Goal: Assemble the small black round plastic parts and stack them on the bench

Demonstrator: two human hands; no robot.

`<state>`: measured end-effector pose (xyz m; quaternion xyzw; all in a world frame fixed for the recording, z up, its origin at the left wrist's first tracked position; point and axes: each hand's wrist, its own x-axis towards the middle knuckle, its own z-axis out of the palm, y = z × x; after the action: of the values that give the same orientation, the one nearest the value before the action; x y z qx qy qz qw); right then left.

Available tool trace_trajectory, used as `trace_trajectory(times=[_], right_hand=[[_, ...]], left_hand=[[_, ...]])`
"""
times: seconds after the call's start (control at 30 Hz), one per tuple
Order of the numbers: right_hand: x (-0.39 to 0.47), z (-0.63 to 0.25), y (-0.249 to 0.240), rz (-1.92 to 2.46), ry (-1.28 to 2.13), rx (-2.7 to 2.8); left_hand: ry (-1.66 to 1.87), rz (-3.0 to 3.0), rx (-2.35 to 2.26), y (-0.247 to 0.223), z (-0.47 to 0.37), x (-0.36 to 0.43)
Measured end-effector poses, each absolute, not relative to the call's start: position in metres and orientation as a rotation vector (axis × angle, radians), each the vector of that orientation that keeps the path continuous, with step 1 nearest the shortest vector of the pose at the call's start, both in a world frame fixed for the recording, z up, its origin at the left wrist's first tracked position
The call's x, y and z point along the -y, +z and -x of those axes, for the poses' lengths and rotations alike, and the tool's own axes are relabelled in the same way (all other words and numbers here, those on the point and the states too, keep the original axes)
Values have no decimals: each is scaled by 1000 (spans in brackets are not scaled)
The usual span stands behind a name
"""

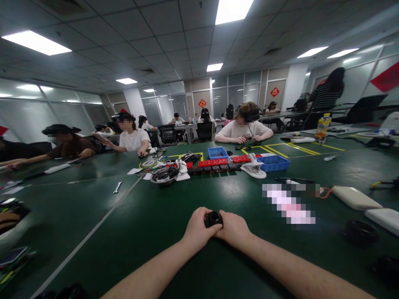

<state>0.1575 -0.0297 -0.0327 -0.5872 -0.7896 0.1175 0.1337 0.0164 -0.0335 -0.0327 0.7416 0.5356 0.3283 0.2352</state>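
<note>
Both my hands meet over the green table around a small, black, round part (214, 217) with a dark hollow in its top; its exact kind cannot be made out. On its left side, my left hand (197, 227) is closed, with thumb and fingers wrapped about the part. From the right, my right hand (234, 226) grips the same part, its fingers partly hidden. The lower side of the part is covered by my hands. A larger black ring-shaped thing (361, 232) lies on the table to the right.
Ahead stand red power strips (213, 162), blue trays (274, 163) and a white clip stand (253, 167). A wrench (117, 187) lies left. Pale flat cases (355, 197) and a drink bottle (323, 128) are on the right. A co-worker (245, 126) sits opposite.
</note>
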Motion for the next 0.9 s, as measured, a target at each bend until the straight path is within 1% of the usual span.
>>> trace_trajectory(times=[0.1, 0.27, 0.43, 0.6, 0.7, 0.9], right_hand=[[30, -164, -28, 1625, 420, 2328], [25, -184, -24, 1284, 696, 2369], [19, -191, -23, 1185, 864, 2392], [15, -192, -19, 1043, 1108, 2415], [14, -193, -18, 1023, 1156, 2405], [13, -193, -20, 1050, 1132, 2415]], left_hand=[[903, -2035, -1438, -33, -14, 32], [822, -1989, -1226, -33, -7, 25], [760, -1943, -1105, -30, -3, 22], [695, -1940, -1031, -28, -2, 26], [691, -1971, -1023, -28, -2, 26], [698, -2042, -1055, -28, -2, 27]])
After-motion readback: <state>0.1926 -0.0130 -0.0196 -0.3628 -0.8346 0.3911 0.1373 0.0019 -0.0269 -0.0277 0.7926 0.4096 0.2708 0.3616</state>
